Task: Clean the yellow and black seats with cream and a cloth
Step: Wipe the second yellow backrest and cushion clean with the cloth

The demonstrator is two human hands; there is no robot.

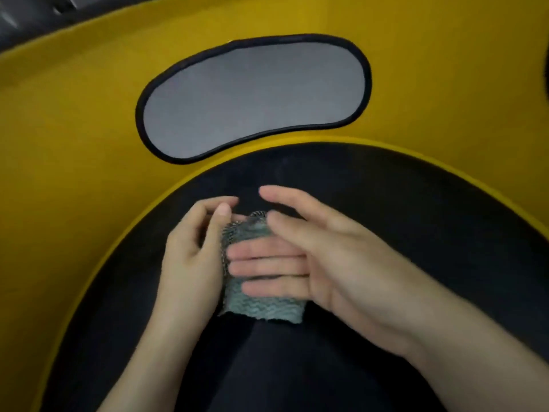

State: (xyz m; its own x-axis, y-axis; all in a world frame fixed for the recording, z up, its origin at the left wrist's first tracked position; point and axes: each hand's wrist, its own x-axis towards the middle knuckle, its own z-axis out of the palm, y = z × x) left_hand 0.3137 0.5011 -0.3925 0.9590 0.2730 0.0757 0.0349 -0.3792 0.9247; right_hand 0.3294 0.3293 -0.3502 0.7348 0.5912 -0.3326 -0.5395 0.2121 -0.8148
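Yellow-and-black padded seat fills the view; its black rounded cushion lies directly beneath my hands. No cream is visible on either surface, and no cream container is in view, so I judge wiping not yet begun: the cloth is being prepared, and both colours remain to be cleaned.

The grey-green folded textured cloth is held above the cushion, clear of it. My left hand has its fingers curled and pinches the cloth's left edge. My right hand is spread, its straight fingers laid flat across the cloth's face.

A grey oval mesh panel with black edging sits in the yellow backrest.
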